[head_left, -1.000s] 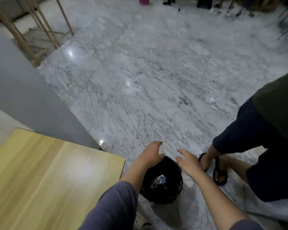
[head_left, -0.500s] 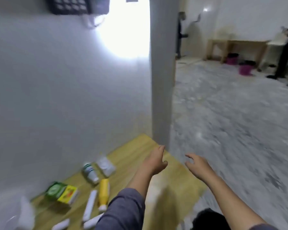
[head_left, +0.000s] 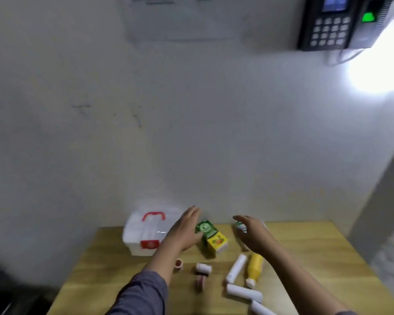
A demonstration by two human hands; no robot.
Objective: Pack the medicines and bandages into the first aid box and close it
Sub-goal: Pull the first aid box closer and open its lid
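A white first aid box [head_left: 143, 233] with a red handle and red latch sits shut at the back left of the wooden table [head_left: 305, 251], against the wall. Beside it stands a green and yellow carton [head_left: 212, 237]. My left hand [head_left: 184, 230] hovers open between the box and the carton. My right hand [head_left: 253, 235] hovers open to the carton's right, partly hiding a small bottle [head_left: 240, 226]. Nearer me lie a yellow tube [head_left: 254, 269], a white tube [head_left: 236, 268], white bandage rolls [head_left: 243, 293] and small tape rolls [head_left: 203, 269].
A grey wall [head_left: 191, 133] rises right behind the table. A black keypad device [head_left: 341, 21] hangs on it at the top right, next to a bright glare. The marble floor shows past the table's right edge.
The view swung from the floor and a black bin, across the table corner, to the table head-on. Both hands stayed raised and empty, now over the box and carton.
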